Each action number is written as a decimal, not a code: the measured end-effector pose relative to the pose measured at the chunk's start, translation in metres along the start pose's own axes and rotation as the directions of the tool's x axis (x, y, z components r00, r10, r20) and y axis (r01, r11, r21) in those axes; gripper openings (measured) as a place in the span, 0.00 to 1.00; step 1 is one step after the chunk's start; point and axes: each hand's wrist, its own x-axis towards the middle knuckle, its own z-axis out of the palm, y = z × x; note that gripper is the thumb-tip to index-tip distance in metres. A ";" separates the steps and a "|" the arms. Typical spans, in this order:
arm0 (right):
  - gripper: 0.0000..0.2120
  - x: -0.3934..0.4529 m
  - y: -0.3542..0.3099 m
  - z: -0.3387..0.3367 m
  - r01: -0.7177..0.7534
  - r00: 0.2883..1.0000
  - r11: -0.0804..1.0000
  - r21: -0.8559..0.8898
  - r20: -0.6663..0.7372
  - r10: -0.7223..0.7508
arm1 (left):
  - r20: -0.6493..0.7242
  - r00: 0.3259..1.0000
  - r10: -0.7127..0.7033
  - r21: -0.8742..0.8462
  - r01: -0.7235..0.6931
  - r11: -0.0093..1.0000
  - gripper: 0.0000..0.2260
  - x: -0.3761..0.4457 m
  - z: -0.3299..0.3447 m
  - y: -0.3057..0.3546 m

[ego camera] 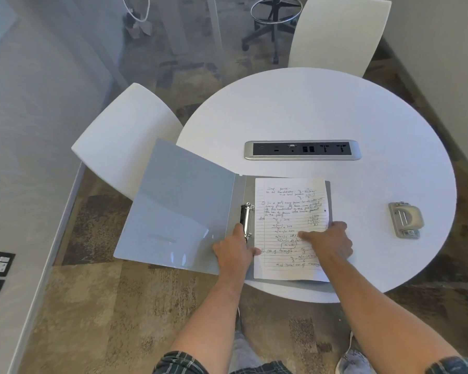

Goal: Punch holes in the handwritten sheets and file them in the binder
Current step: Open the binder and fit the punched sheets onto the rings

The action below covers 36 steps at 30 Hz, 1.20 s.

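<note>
The grey binder [189, 211] lies open, its left cover hanging off the edge of the round white table [322, 117]. The left hand [234, 251] reaches in at the binder's spine, thumb up against the ring mechanism [246, 222], fingers curled around its lower end. Just right of the rings, the handwritten sheets [289, 206] lie on the binder's right cover. The right hand [327, 241] presses flat on them, fingers pointing towards the rings, grasping nothing. Well right of the binder sits the hole punch [405, 220].

1. The only view, worn on the person's head, looked steeply down and forward over a round white table [322, 109].
2. It sat close above both forearms, wide-angled, edges bowed.
</note>
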 end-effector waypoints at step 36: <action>0.27 -0.050 -0.074 0.024 0.091 0.833 0.756 0.648 0.366 -0.414 | 0.088 0.995 0.042 -0.925 0.066 0.374 0.12 0.021 -0.169 -0.040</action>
